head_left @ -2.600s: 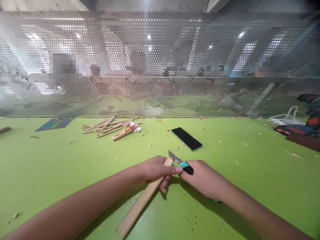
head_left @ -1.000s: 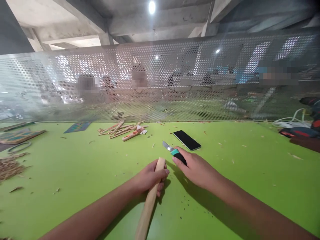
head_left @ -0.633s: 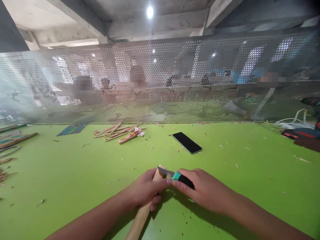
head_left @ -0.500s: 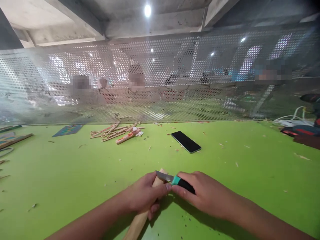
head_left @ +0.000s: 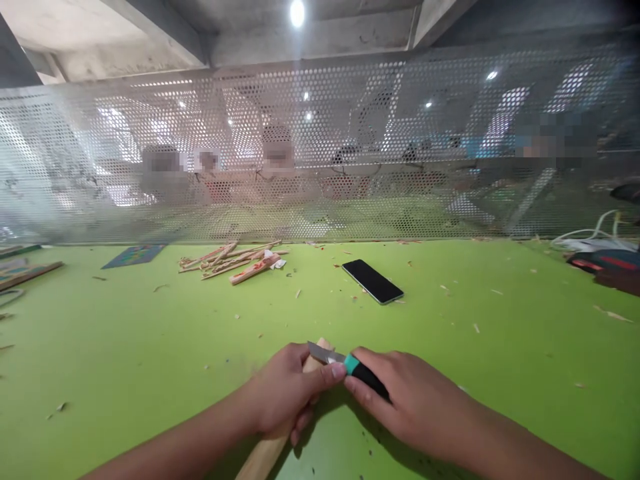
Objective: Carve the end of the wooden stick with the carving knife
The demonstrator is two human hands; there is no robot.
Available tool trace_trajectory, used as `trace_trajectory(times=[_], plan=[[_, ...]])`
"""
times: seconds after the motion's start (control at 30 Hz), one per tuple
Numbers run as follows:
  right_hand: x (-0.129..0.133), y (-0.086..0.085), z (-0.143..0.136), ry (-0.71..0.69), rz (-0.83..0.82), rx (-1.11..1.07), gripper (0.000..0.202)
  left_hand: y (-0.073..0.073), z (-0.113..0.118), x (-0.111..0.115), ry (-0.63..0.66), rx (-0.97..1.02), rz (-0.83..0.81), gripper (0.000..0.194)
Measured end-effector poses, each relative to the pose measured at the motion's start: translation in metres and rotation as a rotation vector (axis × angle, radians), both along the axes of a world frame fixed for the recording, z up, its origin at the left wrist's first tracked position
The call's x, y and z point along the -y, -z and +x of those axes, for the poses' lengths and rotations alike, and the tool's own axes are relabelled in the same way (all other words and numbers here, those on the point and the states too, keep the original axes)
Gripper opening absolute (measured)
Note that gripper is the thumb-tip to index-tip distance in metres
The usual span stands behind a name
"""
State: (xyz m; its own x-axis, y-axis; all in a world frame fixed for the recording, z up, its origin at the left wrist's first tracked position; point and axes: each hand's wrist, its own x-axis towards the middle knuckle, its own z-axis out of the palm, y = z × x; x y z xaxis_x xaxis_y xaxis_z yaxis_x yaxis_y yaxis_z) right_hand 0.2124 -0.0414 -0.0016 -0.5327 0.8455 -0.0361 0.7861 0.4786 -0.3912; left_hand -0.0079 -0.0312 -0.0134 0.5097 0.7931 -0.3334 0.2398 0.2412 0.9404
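Note:
My left hand [head_left: 287, 393] is wrapped round a pale wooden stick [head_left: 263, 457], which slants from the bottom edge up to a blunt tip just beyond my fingers. In my right hand [head_left: 400, 393] is a knife [head_left: 367, 377] with a black and teal handle. Its short blade lies across the stick near the tip and points left. My left thumb presses near the base of the blade, close to the handle. Part of the stick is hidden under my left hand.
A black phone [head_left: 373, 281] lies beyond my hands. Thin wood strips [head_left: 220, 260] are piled at the back left, near a dark patterned sheet [head_left: 134, 256]. Wood shavings dot the green table [head_left: 165, 340]. A perforated metal screen [head_left: 320, 200] borders the back; cables [head_left: 585, 230] lie at right.
The stick and my left hand have shifted slightly left and down in view. The knife blade has tilted a little more downward toward the handle, still across the stick.

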Motion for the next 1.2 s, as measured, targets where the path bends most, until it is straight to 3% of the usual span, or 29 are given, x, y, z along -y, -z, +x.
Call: trace_trajectory(times=[0.3, 0.47, 0.8, 1.2], plan=[[-0.015, 0.004, 0.004, 0.204, -0.001, -0.006, 0.035, -0.002, 0.007, 0.000, -0.083, -0.102, -0.026, 0.053], [-0.016, 0.000, 0.006, 0.170, -0.004, -0.038, 0.033, 0.004, -0.001, -0.008, -0.008, -0.001, -0.069, 0.049], [-0.008, -0.002, 0.004, -0.077, -0.039, -0.074, 0.029, 0.003, -0.002, -0.005, 0.027, 0.092, -0.098, 0.045], [-0.007, 0.005, -0.001, 0.019, 0.028, -0.053, 0.031, -0.007, 0.004, -0.001, -0.056, 0.064, -0.105, 0.050]])
